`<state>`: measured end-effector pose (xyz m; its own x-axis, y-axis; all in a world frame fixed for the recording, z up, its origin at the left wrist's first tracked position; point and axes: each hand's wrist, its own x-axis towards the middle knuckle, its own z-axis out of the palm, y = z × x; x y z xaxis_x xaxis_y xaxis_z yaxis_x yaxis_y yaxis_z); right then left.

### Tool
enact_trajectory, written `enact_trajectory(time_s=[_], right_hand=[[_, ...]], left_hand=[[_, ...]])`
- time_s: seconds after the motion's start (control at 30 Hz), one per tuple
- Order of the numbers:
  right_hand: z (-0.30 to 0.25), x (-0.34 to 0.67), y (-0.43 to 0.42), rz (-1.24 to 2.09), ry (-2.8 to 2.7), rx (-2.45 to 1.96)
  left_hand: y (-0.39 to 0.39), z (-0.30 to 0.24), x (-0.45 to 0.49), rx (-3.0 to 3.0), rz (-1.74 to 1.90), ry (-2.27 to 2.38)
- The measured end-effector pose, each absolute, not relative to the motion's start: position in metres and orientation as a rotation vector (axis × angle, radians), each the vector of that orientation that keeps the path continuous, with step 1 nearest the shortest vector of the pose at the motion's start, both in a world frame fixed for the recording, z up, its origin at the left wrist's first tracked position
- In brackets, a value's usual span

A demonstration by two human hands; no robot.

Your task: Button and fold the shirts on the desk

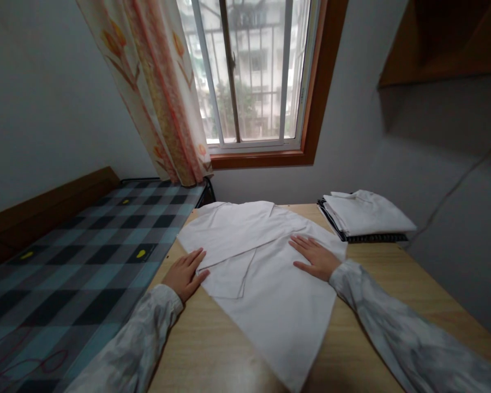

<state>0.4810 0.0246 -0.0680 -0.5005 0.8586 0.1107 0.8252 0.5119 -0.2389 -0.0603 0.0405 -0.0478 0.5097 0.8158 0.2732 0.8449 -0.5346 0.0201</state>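
Observation:
A white garment (278, 305), perhaps a shirt, lies spread on the wooden table. One side is folded across it, and a sleeve-like strip is laid over the middle. Its lower corner points towards me. My left hand (185, 274) rests at the garment's left edge with fingers stretched out and thumb apart. Flat on the right part of the cloth lies my right hand (316, 258), its fingers spread. Neither hand grips anything.
Folded white clothes (368, 213) lie on a black rack or tray (376, 238) at the table's (393, 289) back right. A bed with a checked cover (94, 256) stands left. A flowered curtain (159, 93) hangs by the window. Overhead at right is a wooden shelf (445, 60).

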Motion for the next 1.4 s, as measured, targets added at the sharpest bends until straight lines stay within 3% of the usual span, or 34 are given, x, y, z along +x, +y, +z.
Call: enact_trajectory(time_s=[0.37,0.6,0.97,1.3,1.4], right_hand=[[-0.070,0.483,0.027,0.162,-2.529,-1.393],[-0.083,0.501,0.049,0.146,-2.442,-1.616],[-0.062,0.531,0.118,0.163,-2.565,-1.539],[-0.084,0.494,-0.029,0.157,-2.436,-1.452],[-0.085,0.498,-0.036,0.147,-2.436,-1.470]], left_hand=[[-0.029,-0.027,-0.073,-2.562,-0.367,-1.382],[0.001,-0.010,-0.072,-2.647,-0.393,-1.304],[0.014,-0.060,-0.045,-2.742,-0.257,-1.302],[0.003,-0.065,-0.039,-2.681,-0.286,-1.331],[-0.001,-0.066,-0.036,-2.658,-0.294,-1.342]])
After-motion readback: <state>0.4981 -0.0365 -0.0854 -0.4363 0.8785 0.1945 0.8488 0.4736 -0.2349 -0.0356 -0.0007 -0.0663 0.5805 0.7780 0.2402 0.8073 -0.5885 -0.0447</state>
